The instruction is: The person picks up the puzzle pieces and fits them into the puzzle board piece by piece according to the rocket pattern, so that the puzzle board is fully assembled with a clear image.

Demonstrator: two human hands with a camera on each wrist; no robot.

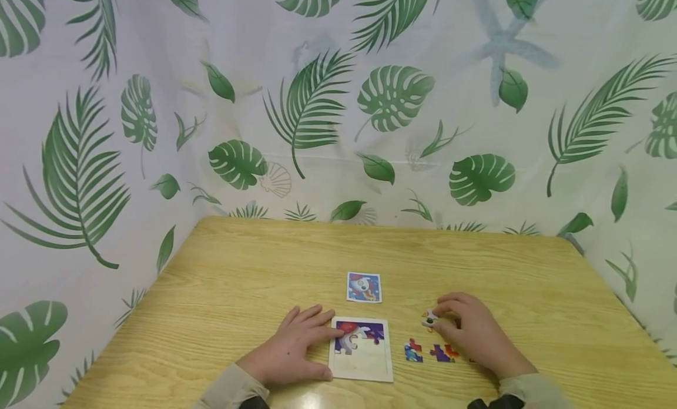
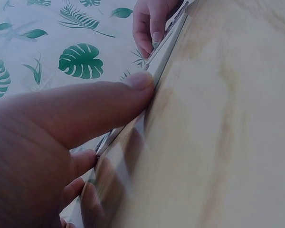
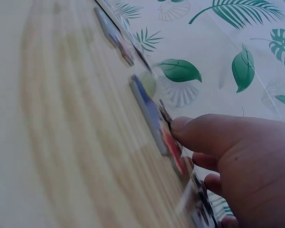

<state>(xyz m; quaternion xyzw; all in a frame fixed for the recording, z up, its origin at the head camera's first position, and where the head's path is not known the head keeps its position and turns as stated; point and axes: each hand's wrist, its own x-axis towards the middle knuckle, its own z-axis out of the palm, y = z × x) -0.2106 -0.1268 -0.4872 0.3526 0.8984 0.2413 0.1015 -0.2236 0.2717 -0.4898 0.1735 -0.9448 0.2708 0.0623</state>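
Note:
My left hand lies flat with spread fingers at the left side of a square jigsaw tray. Its index finger touches joined puzzle pieces in the upper part of the tray; the thumb is by the lower left edge. To the right of the tray, my right hand has curled fingers and pinches a whitish puzzle piece low over the table. Nearer me lie a blue and red piece and a purple and orange piece. The right hand partly hides other pieces.
Behind the tray lies a small square picture card showing a rocket. Everything is on a wood-grain table. A leaf-patterned curtain stands along the table's back and sides.

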